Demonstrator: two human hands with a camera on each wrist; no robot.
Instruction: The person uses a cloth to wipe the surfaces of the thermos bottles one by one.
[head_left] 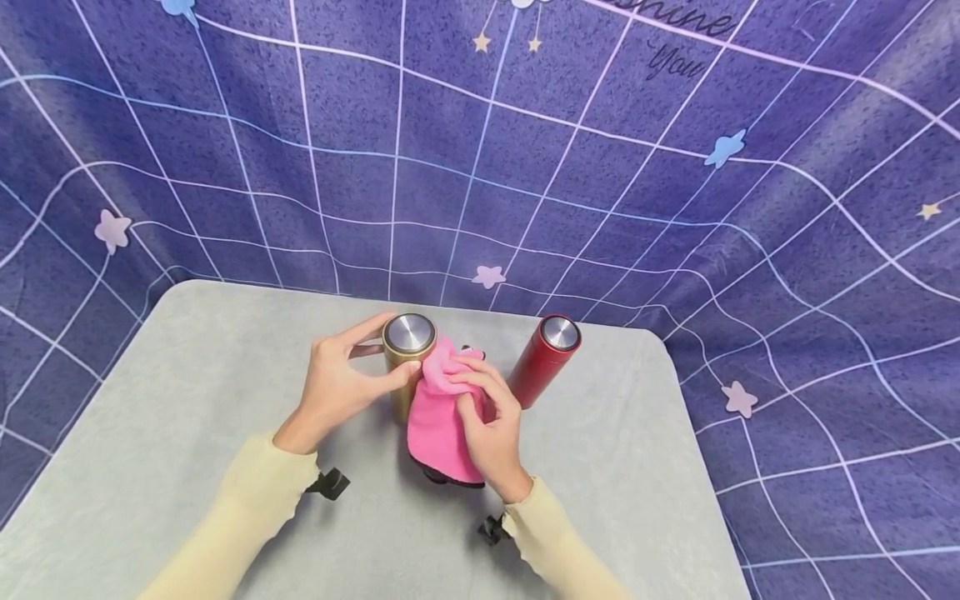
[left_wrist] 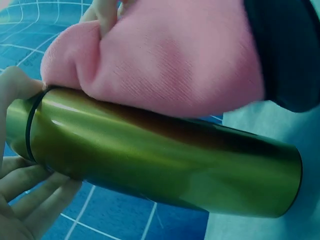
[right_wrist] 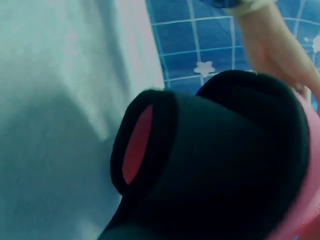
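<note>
A gold vacuum flask (head_left: 410,333) with a silver-topped lid stands on the table, and my left hand (head_left: 335,379) grips it near the top, thumb on one side and fingers on the other. Beside it is a soft pink fabric piece (head_left: 437,425) with black trim, pinched in folds by my right hand (head_left: 491,429). In the left wrist view the pink fabric lies along the upper side of the flask body (left_wrist: 165,155). A dark cuff-like part (right_wrist: 215,155) with a pink-lined opening shows in the right wrist view. Its exact kind is unclear.
To the right of my right hand a red flask (head_left: 542,367) with a silver-topped lid stands on the grey-covered table (head_left: 615,500). Purple-blue curtains (head_left: 450,183) with a grid and star pattern hang behind the table and at its sides.
</note>
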